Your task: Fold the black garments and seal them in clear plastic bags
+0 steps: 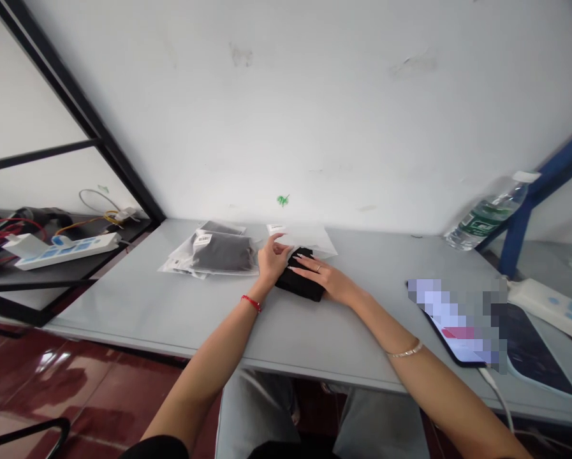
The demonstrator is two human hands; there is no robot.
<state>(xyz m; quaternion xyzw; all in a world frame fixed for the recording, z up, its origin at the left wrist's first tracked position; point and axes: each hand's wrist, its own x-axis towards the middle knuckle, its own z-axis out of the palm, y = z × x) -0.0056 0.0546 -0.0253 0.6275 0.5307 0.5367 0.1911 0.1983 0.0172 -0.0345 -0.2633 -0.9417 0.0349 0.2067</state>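
black bundle [301,287] lies askew, right corner nearest, long axis unclear.

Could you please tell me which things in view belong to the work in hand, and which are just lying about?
Apparently in use:
- black folded item, under the right hand and touched by the left hand
- clear bag behind it
- bagged dark items, probably

Apparently lying about:
- bottle
- two phones
- power strips
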